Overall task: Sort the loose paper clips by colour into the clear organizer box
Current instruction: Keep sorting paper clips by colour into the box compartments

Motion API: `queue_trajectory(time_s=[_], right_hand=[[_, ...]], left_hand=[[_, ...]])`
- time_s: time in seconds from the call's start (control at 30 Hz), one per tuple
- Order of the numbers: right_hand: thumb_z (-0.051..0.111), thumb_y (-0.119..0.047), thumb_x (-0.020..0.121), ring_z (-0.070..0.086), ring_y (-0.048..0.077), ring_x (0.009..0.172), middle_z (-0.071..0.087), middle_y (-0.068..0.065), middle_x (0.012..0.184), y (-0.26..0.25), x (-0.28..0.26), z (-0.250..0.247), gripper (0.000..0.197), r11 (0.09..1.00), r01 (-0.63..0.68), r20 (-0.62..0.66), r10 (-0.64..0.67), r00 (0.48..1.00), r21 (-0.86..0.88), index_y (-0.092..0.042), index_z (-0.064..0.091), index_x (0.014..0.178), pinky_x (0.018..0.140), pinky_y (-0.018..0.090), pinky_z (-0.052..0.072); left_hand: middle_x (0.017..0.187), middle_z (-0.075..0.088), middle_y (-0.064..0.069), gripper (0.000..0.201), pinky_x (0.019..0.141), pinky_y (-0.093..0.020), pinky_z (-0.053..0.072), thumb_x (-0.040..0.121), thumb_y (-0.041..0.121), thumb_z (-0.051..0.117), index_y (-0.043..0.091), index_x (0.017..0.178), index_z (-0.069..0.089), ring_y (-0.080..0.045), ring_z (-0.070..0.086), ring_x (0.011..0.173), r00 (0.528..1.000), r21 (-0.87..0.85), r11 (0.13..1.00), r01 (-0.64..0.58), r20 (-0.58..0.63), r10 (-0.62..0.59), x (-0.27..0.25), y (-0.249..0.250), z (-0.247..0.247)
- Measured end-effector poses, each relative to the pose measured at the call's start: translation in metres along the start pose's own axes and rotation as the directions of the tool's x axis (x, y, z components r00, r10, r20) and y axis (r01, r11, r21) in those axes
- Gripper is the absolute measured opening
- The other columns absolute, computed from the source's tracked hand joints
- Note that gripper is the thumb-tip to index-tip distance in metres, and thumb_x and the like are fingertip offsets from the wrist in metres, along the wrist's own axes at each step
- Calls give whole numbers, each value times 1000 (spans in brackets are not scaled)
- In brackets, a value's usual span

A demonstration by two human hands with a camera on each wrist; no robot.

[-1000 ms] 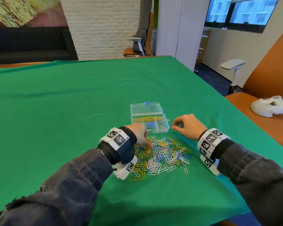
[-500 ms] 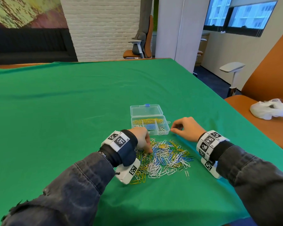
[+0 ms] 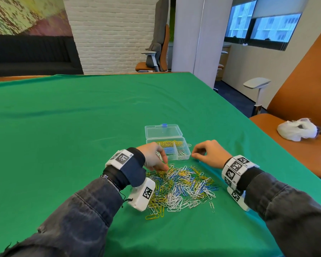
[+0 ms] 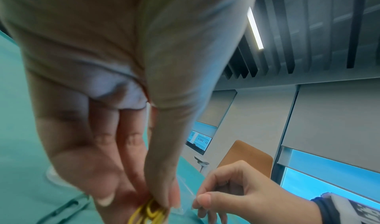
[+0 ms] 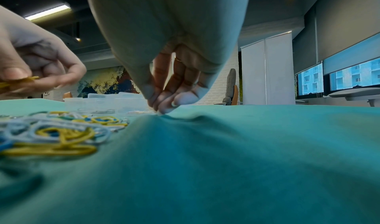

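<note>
Starting on my left: my left hand is down at the far-left edge of the paper clip pile, fingers and thumb pinching a few yellow clips, clear in the left wrist view. The pile spreads across the green tablecloth between my wrists, yellow, white, blue and green all mixed together. Just beyond it sits the clear organizer box, lid tipped open, yellow clips in the far compartment, blue in the near-left one, silvery ones at near right. Further right, my right hand has its fingertips bunched together against the cloth just beside the box; whether they pinch a clip, I cannot tell.
</note>
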State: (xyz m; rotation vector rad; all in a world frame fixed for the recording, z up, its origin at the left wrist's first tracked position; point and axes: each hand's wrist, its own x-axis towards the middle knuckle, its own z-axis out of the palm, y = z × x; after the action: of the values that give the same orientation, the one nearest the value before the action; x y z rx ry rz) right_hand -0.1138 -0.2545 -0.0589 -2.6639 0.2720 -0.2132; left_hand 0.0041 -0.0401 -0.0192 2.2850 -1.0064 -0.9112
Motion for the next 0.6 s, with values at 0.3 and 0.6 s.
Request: queue_trajectory(time_s=[0.3, 0.6], right_hand=[[66, -21, 88, 62, 9, 70, 70, -2, 76, 2, 2, 0, 11, 1000, 17, -3, -17, 1000, 14, -15, 74, 84, 72, 20, 48], [79, -35, 76, 62, 3, 67, 72, -6, 78, -20, -9, -2, 19, 962, 211, 213, -246, 946, 174, -18, 76, 81, 68, 19, 52]], left_hand=[[81, 69, -7, 12, 57, -18, 55, 83, 7, 73, 11, 87, 63, -12, 66, 65, 1000, -164, 986, -20, -13, 18, 0, -4, -6], [77, 71, -7, 15, 64, -22, 58, 80, 3, 74, 7, 90, 63, -19, 69, 70, 999, -277, 961, -23, -52, 9, 0, -1, -3]])
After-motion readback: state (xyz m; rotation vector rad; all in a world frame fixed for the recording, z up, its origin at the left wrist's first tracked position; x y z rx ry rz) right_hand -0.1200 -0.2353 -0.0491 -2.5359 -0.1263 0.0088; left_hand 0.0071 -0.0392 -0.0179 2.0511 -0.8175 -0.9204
